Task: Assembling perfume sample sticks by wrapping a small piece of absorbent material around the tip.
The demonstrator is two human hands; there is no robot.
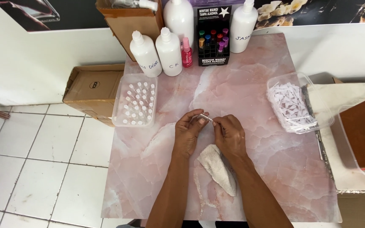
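Note:
My left hand [188, 133] and my right hand [230, 136] meet over the middle of a pink marble table [254, 84]. Between their fingertips they pinch a small clear vial with a white cap [203, 118], held level. The left fingers hold the glass end and the right fingers are at the cap end. A crumpled white cloth [217, 168] lies on the table under my right wrist.
A clear tray of several small white-capped vials [135, 100] sits at the left edge. A clear tub of white spray caps [295, 103] stands right. Large white bottles [169, 51], a pink spray bottle [186, 52] and a black display box of coloured vials [213, 38] line the back. Cardboard box [93, 90] left.

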